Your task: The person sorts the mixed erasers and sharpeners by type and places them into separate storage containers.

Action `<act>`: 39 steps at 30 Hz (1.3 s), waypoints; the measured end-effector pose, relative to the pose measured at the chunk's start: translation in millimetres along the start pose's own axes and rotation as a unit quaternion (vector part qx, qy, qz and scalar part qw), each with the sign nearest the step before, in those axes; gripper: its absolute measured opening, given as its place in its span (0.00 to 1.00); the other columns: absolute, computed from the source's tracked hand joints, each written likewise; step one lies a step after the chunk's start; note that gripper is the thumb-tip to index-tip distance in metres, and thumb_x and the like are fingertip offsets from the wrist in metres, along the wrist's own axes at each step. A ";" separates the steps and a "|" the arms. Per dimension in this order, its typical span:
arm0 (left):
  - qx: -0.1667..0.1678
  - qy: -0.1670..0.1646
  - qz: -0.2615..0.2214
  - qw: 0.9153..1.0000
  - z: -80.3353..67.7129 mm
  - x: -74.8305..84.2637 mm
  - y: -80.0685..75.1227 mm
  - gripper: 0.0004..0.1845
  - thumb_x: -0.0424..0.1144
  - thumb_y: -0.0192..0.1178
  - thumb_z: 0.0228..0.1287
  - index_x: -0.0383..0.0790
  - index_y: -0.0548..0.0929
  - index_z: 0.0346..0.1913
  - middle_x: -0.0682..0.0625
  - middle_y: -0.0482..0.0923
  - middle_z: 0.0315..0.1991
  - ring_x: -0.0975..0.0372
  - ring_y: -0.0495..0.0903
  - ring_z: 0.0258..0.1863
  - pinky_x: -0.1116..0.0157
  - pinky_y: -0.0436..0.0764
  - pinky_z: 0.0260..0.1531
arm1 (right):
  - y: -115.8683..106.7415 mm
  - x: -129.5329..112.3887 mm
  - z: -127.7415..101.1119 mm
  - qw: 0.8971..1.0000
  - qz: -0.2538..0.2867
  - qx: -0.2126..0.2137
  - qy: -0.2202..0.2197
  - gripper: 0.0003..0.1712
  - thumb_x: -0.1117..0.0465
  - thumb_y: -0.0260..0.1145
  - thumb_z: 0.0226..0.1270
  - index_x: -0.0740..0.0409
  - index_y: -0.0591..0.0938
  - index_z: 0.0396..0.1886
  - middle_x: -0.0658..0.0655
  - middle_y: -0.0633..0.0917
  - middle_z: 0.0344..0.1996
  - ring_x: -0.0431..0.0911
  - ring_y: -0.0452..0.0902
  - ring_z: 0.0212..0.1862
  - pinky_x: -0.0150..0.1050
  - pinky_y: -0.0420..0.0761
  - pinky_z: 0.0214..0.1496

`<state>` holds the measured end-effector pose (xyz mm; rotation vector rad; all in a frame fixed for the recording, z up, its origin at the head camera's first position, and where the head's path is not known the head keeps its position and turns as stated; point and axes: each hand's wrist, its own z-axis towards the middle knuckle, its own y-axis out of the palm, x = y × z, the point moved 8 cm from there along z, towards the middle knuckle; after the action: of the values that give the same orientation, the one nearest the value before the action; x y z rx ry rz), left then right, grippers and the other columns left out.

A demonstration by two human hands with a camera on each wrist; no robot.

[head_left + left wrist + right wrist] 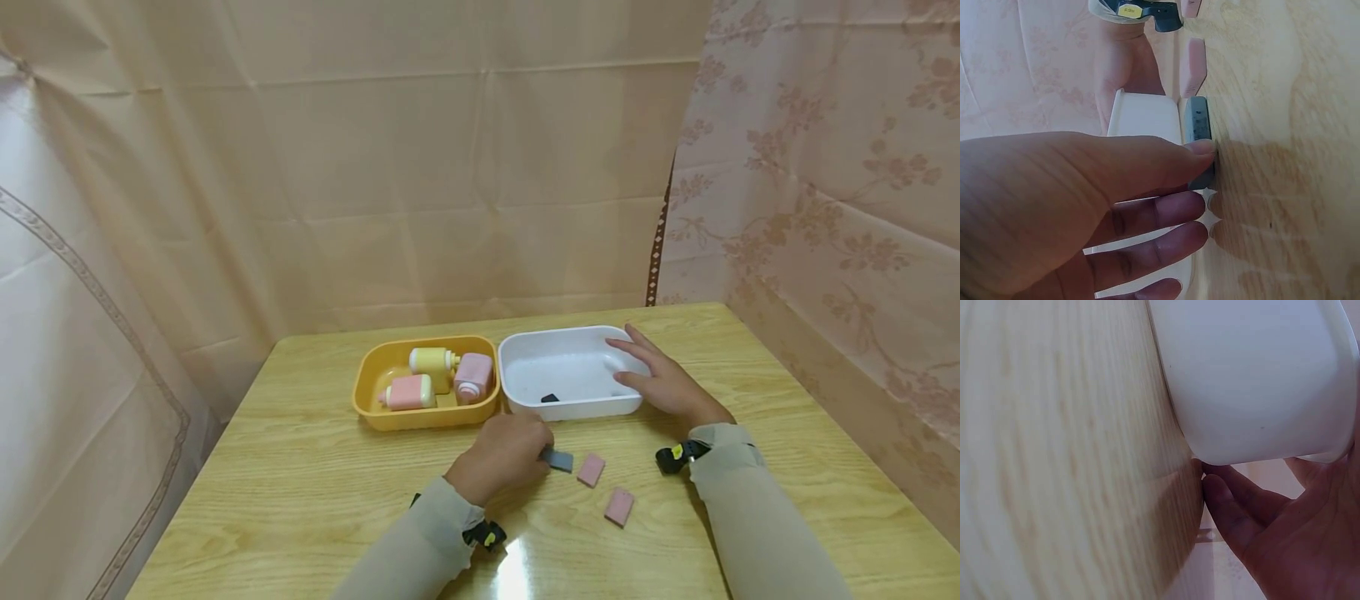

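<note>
My left hand point(517, 450) is down on the wooden table point(300, 500) in front of the tubs. In the left wrist view its index fingertip point(1204, 149) presses on the near end of a flat grey tile point(558, 459) point(1198, 122); the thumb is hidden. Two pink tiles point(591, 469) point(619, 506) lie just right of it. My right hand point(660, 382) rests with straight fingers on the right rim of the white tub point(525, 358) point(1254, 381), its palm point(1272, 537) against the wall. A small dark piece point(550, 397) lies inside that tub.
A yellow tub point(367, 392) touches the white tub's left side and holds pink and yellow bottles point(408, 392). Curtains close off the back, left and right. The table's right edge runs near the flowered curtain point(825, 208).
</note>
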<state>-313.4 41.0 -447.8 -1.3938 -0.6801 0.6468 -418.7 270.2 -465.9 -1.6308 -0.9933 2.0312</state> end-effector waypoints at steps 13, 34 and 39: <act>0.005 -0.005 -0.007 1.000 -0.7 -2.6 1.5 0.09 0.45 0.74 0.58 0.53 0.85 0.25 0.60 0.74 0.24 0.66 0.71 0.25 0.66 0.69 0.21 | 0.0 1.5 1.0 1.000 -0.001 0.001 -0.008 0.35 0.53 0.62 0.79 0.42 0.64 0.81 0.54 0.38 0.86 0.68 0.35 0.83 0.81 0.43 0.71; -0.010 -0.020 -0.020 1.000 -0.8 -5.2 -3.5 0.08 0.49 0.71 0.61 0.52 0.85 0.29 0.60 0.74 0.25 0.64 0.72 0.25 0.67 0.69 0.22 | -0.6 0.4 -0.3 1.000 0.004 -0.002 0.004 0.36 0.52 0.62 0.78 0.42 0.64 0.81 0.54 0.38 0.86 0.68 0.33 0.83 0.82 0.41 0.71; -0.007 -0.022 -0.027 0.999 -0.2 -5.8 -4.2 0.07 0.48 0.70 0.61 0.52 0.86 0.30 0.60 0.74 0.24 0.64 0.72 0.25 0.67 0.69 0.21 | -0.6 -0.7 -0.6 1.000 0.002 -0.003 0.003 0.36 0.52 0.62 0.78 0.42 0.64 0.81 0.55 0.38 0.86 0.68 0.33 0.83 0.82 0.42 0.71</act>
<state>-317.1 36.2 -443.9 -1.3732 -0.7559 0.6331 -418.0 270.3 -465.1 -1.6417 -0.9951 2.0261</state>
